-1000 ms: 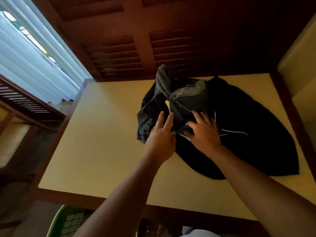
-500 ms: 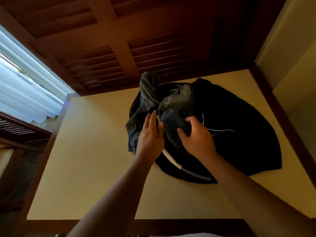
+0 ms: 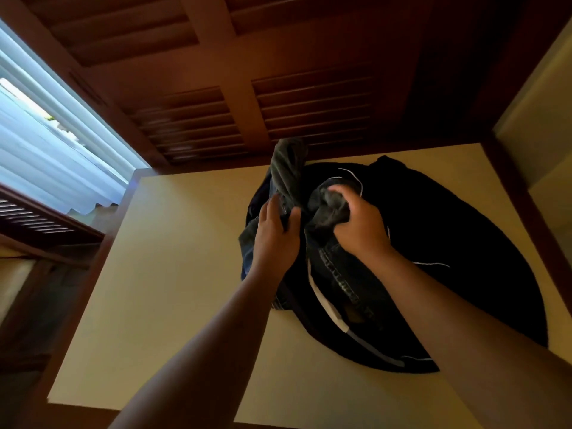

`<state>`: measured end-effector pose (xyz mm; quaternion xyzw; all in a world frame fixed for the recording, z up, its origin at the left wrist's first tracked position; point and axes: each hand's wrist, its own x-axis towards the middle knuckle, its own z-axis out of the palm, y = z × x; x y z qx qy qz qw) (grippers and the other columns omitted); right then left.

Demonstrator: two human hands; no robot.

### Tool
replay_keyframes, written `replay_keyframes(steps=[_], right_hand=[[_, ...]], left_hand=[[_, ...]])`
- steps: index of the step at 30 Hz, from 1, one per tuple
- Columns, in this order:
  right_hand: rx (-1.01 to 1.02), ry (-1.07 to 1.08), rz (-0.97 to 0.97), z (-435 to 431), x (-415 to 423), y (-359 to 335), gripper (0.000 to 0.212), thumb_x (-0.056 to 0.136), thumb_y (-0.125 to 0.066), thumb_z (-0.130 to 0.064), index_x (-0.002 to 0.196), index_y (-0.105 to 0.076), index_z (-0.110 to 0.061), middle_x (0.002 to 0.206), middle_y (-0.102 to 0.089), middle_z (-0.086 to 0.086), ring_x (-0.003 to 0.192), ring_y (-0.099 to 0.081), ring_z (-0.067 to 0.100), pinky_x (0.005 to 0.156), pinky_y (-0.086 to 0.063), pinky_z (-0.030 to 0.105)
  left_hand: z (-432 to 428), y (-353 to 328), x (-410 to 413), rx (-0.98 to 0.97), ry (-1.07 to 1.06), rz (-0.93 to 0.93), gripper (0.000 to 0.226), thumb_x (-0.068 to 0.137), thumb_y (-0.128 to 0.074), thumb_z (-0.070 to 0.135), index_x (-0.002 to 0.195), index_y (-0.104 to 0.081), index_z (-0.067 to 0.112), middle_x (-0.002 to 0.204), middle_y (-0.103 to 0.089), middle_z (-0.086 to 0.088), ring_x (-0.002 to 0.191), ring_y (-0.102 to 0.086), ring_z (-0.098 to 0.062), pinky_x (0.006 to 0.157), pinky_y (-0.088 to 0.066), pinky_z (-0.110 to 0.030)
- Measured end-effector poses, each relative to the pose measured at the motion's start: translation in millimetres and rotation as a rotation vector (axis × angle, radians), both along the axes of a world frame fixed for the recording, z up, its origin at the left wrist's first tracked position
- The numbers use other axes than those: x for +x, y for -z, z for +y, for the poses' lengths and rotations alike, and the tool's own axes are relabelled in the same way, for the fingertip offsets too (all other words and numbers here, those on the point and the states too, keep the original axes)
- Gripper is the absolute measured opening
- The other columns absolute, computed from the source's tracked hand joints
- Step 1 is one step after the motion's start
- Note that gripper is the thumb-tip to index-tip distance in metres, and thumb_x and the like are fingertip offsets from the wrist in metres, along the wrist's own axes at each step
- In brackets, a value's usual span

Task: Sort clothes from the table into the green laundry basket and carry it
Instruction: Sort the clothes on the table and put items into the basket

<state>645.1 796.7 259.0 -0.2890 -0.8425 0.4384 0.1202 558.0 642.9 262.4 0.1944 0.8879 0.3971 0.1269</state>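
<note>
- Head view: the right hand has its fingers curled tight round a bunch of the jeans, with the knuckles up.
- Just beside it, the left hand pinches another fold of the jeans between thumb and fingers; the fingers lie rather straight along the cloth.
- Both hands meet over the same bundle, and one grey leg of the jeans stands up behind them against the wall.
- A stitched waistband of the jeans hangs down toward the person, between the two forearms.
- The jeans lie on top of a black garment with thin white piping, which is spread flat in a wide round shape.
- This pile is on the far right part of the yellow table; its left part shows only bare surface.
- Behind the table the wall is dark wood with slats.
- At the left is a bright window with a pale curtain.
</note>
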Motion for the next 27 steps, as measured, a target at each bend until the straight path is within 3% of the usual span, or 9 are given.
replay_keyframes(steps=[3, 6, 9, 11, 12, 15, 21, 24, 27], right_hand=[[0.057, -0.196, 0.160, -18, 11, 4, 0.053, 0.078, -0.067, -0.009, 0.126, -0.067, -0.031, 0.119, -0.071, -0.003, 0.113, -0.064, 0.022, 0.100, -0.053, 0.040], [-0.076, -0.257, 0.114, -18, 18, 3, 0.056, 0.074, -0.058, 0.007, 0.116, -0.073, -0.026, 0.116, -0.072, -0.004, 0.113, -0.064, 0.016, 0.105, -0.051, 0.035], [-0.158, -0.356, -0.007, -8, 24, 8, 0.062, 0.073, -0.051, 0.015, 0.106, -0.074, -0.032, 0.110, -0.072, -0.008, 0.108, -0.066, 0.013, 0.102, -0.054, 0.037], [-0.151, -0.373, -0.023, -5, 25, 12, 0.061, 0.073, -0.051, 0.014, 0.105, -0.073, -0.033, 0.109, -0.071, -0.009, 0.107, -0.065, 0.015, 0.098, -0.055, 0.043], [-0.125, -0.364, 0.010, -6, 25, 15, 0.059, 0.074, -0.054, 0.012, 0.108, -0.071, -0.034, 0.110, -0.069, -0.011, 0.108, -0.064, 0.014, 0.098, -0.054, 0.044], [-0.009, -0.245, 0.179, -10, 21, 19, 0.056, 0.083, -0.069, -0.005, 0.129, -0.054, -0.033, 0.123, -0.059, -0.009, 0.120, -0.057, 0.015, 0.102, -0.050, 0.046], [0.334, -0.106, 0.098, -11, 1, 4, 0.125, 0.061, -0.088, -0.049, 0.159, -0.014, -0.027, 0.154, -0.027, 0.013, 0.141, -0.029, 0.037, 0.113, -0.033, 0.058], [0.422, -0.209, 0.062, -8, -9, -21, 0.144, 0.052, -0.076, -0.081, 0.161, 0.005, -0.032, 0.168, 0.007, 0.013, 0.155, 0.003, 0.037, 0.120, -0.007, 0.068], [0.541, -0.465, 0.114, -6, -5, -40, 0.137, 0.055, -0.067, -0.090, 0.161, 0.003, -0.039, 0.168, 0.023, 0.003, 0.154, 0.023, 0.034, 0.115, 0.006, 0.074]], left_hand=[[21, -5, -14, 0.173, -0.217, -0.126, 0.070, 0.101, -0.049, 0.059, 0.161, -0.030, 0.027, 0.163, -0.036, -0.008, 0.147, -0.039, -0.029, 0.117, -0.040, -0.051], [34, 1, -43, 0.181, -0.340, -0.297, 0.094, 0.089, -0.062, 0.070, 0.164, -0.018, 0.033, 0.168, -0.023, -0.009, 0.153, -0.028, -0.036, 0.118, -0.037, -0.058], [35, 12, -74, 0.318, -0.421, -0.571, 0.126, 0.055, -0.086, 0.078, 0.158, -0.017, 0.051, 0.160, -0.040, -0.004, 0.138, -0.051, -0.036, 0.102, -0.053, -0.059], [35, 21, -84, 0.203, -0.351, -0.541, 0.113, 0.064, -0.090, 0.058, 0.158, -0.031, 0.036, 0.142, -0.056, 0.002, 0.123, -0.061, -0.027, 0.098, -0.057, -0.053], [35, 24, -86, 0.097, -0.291, -0.467, 0.089, 0.072, -0.087, 0.050, 0.148, -0.049, 0.027, 0.132, -0.065, 0.000, 0.114, -0.066, -0.027, 0.094, -0.059, -0.052], [30, 19, -84, -0.032, -0.256, -0.353, 0.010, 0.083, -0.073, 0.023, 0.093, -0.074, 0.022, 0.095, -0.077, -0.010, 0.088, -0.074, -0.034, 0.081, -0.063, -0.053], [-6, -37, -33, 0.468, -0.180, -0.507, 0.021, 0.070, -0.068, -0.001, 0.080, -0.080, 0.013, 0.091, -0.079, -0.017, 0.090, -0.076, -0.039, 0.082, -0.063, -0.055], [-31, -56, -1, 0.450, -0.086, -0.446, 0.004, 0.060, -0.066, 0.004, 0.060, -0.063, 0.008, 0.070, -0.065, -0.015, 0.069, -0.064, -0.030, 0.063, -0.050, -0.046], [-55, -78, 17, 0.421, 0.054, -0.341, 0.020, 0.056, -0.064, 0.006, 0.051, -0.046, 0.000, 0.056, -0.045, -0.011, 0.054, -0.042, -0.021, 0.055, -0.031, -0.035]])
